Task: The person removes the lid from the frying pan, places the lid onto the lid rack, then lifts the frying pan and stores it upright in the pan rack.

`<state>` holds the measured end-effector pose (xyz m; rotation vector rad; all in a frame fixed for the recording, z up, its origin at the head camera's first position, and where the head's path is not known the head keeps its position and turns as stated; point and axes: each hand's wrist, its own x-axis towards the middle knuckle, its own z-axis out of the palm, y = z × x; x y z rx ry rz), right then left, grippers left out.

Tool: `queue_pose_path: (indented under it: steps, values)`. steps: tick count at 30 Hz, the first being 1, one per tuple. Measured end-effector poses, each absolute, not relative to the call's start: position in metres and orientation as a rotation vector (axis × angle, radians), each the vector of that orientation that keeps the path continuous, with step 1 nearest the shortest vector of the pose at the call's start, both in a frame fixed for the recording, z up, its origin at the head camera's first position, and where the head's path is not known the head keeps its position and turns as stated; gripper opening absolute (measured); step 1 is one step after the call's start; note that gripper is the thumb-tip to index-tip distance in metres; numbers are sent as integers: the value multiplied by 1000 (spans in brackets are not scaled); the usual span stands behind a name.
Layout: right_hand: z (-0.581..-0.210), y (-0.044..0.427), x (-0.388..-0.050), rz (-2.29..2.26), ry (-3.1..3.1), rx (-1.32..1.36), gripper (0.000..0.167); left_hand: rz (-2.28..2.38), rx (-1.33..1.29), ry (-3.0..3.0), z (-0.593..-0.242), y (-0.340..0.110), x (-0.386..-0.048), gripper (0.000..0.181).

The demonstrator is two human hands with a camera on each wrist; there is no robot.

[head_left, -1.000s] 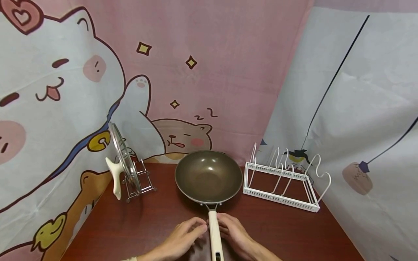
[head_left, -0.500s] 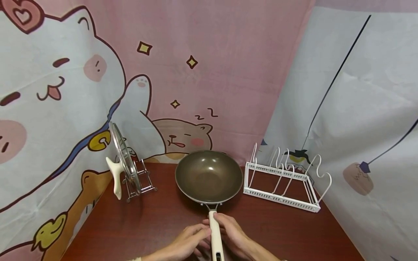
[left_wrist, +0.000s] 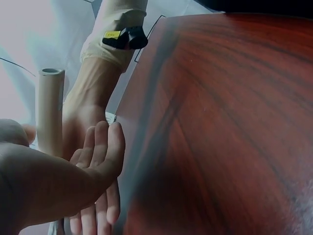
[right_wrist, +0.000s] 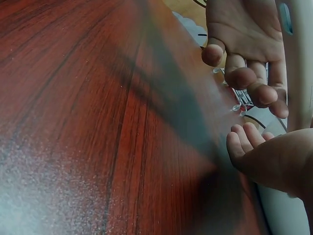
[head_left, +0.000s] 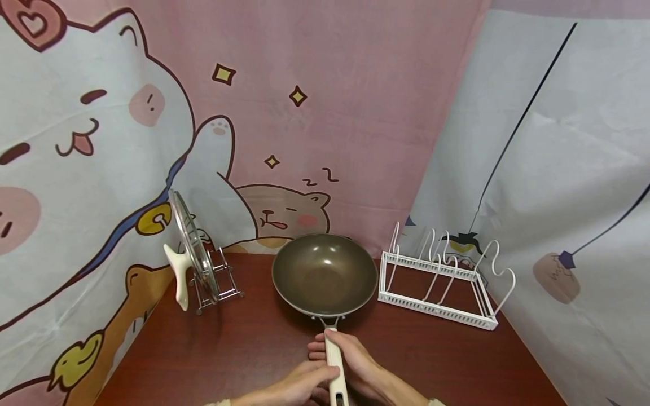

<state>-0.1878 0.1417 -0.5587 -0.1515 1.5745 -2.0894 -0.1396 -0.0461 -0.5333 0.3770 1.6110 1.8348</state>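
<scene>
A dark brown, nonstick wok (head_left: pixel 325 273) rests on the table in the head view, its cream handle (head_left: pixel 333 352) pointing toward me. My right hand (head_left: pixel 363 363) holds the handle near the pan, thumb on top and fingers passing underneath to the left side. Lower on the handle is my left hand (head_left: pixel 299 383), its thumb laid across the top and its fingers partly hidden below. Both wrist views show the fingers of each hand fairly loose beneath the handle (left_wrist: pixel 49 110). The wok's pale outer side (right_wrist: pixel 283 213) shows in the right wrist view.
At left, a wire rack (head_left: pixel 231 290) holds a glass lid (head_left: pixel 195 248) upright, with its cream knob (head_left: pixel 179 276) facing outward. A white rack (head_left: pixel 437 307) with curved dividers stands at right. Printed curtains (head_left: pixel 355 113) enclose the red-brown table (head_left: pixel 244 338).
Both hands have closed in on the handle. My right fingers have slid under it and my right thumb onto it; my left hand has moved right, its thumb now over the handle. The wok stays put.
</scene>
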Motion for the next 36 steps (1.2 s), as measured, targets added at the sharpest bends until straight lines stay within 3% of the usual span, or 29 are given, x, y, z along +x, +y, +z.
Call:
queue_pose_path:
  steps: [9,25,36]
  values:
    - [-559,138,-193,-2074,1542,-147,63,1910,412,1497,-539,-40,-141,28]
    - [-560,136,-199,-2075,1474,-121,59,1946,492,1434,-546,-31,-138,20]
    - [-559,135,-203,-2053,1481,-118,55,1972,485,1424,-547,-24,-136,59]
